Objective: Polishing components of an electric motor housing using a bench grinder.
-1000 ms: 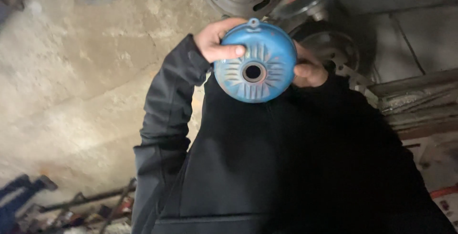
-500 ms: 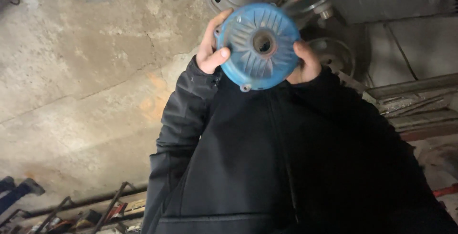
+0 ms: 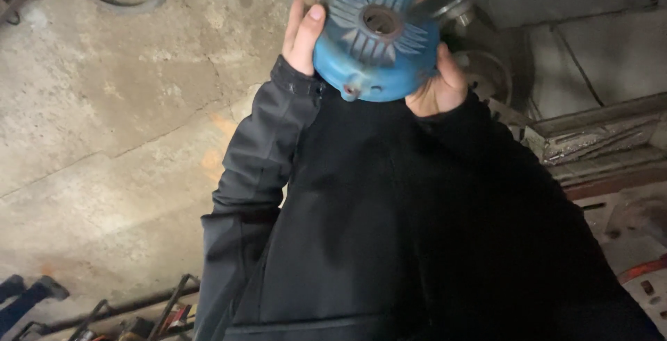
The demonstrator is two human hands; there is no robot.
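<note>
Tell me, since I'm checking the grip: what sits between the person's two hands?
In the head view, the round blue ribbed metal cover with a centre hole fills the gap; the left hand and right hand clasp its opposite edges.

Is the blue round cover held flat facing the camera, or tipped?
Tipped. The blue ribbed cover shows its face with the centre hole plus its side wall and a small lug, gripped by the left hand and right hand.
</note>
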